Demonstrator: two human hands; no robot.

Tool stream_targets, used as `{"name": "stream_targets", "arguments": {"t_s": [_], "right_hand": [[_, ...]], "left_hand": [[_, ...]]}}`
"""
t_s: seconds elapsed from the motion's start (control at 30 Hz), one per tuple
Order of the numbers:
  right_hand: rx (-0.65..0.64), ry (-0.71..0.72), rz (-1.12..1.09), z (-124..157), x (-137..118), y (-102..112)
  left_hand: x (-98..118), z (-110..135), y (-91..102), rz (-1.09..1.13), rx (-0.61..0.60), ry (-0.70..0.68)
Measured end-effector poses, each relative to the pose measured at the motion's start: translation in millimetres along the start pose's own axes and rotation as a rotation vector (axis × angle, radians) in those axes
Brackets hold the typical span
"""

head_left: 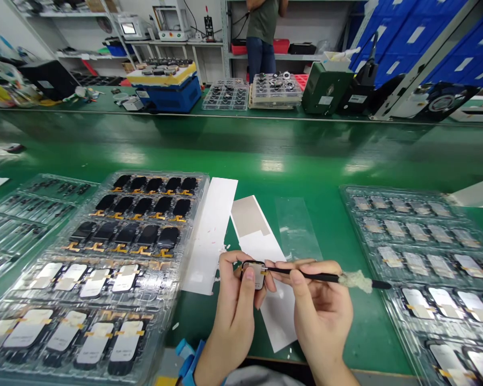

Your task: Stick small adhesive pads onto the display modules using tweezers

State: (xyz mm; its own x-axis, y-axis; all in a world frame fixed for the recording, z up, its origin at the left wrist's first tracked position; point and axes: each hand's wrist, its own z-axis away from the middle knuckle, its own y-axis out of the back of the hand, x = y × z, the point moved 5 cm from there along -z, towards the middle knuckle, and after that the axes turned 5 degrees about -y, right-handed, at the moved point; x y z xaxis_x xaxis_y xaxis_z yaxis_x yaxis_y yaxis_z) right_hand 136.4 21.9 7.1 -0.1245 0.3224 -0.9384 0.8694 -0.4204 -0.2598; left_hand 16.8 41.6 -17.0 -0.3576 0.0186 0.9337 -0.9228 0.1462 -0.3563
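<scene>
Near the bottom centre, my left hand [234, 308] is closed round a small watch-sized display module [259, 274]. Its back is silver-grey with a black rim, and the thumb lies across it. My right hand [321, 311] grips a slim black stick-like tool [326, 277] with pale material wrapped round its rear part. The tool's tip touches or nearly touches the module's right edge by an orange tab; the exact contact is too small to tell. Beneath the hands lies a white sheet [276, 316] with a grey-beige patch on its upper part.
On the left, a clear tray [199, 214] holds rows of black and silver display modules. Another clear tray [352, 214] of silver-backed modules stands right. A white strip [215, 225] and transparent film [298, 225] lie between. A person [261, 37] stands behind the shelf of equipment.
</scene>
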Motion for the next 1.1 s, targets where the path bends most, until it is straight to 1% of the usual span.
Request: {"name": "stream_targets", "arguments": {"t_s": [0.13, 0.2, 0.27, 0.37, 0.47, 0.6, 0.77, 0.87, 0.93, 0.97, 1.03, 1.1], "right_hand": [[-0.041, -0.010, -0.036, -1, 2, 2], [-0.048, -0.032, -0.075, -2, 3, 5], [-0.026, -0.042, -0.091, -4, 5, 10], [-0.025, -0.022, -0.082, -5, 5, 15], [-0.103, 0.000, -0.055, -4, 5, 12], [-0.179, -0.023, -0.031, -3, 9, 8], [-0.184, -0.030, -0.064, -5, 10, 8], [-0.161, -0.007, -0.067, -6, 7, 8], [-0.128, 0.008, -0.088, -7, 4, 10], [-0.112, 0.010, -0.104, -7, 3, 10], [-0.097, 0.004, -0.144, -7, 1, 10], [-0.095, -0.005, -0.168, -7, 0, 9]], "left_hand": [[-1, -2, 2.7, -0.018, 0.030, -0.057], [-2, -2, 6.1, -0.062, 0.050, -0.048], [-2, -2, 9.7, -0.120, 0.079, -0.025], [-1, 0, 11.4, -0.160, 0.096, -0.002], [-1, 3, 9.4, -0.128, 0.064, 0.023], [-1, 5, 9.6, -0.078, 0.034, 0.039], [0, 6, 8.4, -0.092, -0.008, 0.057], [8, 19, 9.6, -0.101, -0.033, 0.074], [20, 32, 17.6, -0.144, -0.052, 0.044], [29, 38, 25.6, -0.191, -0.047, 0.012], [50, 47, 49.0, -0.363, -0.010, -0.051], [72, 47, 79.3, -0.641, 0.048, -0.060]]}}
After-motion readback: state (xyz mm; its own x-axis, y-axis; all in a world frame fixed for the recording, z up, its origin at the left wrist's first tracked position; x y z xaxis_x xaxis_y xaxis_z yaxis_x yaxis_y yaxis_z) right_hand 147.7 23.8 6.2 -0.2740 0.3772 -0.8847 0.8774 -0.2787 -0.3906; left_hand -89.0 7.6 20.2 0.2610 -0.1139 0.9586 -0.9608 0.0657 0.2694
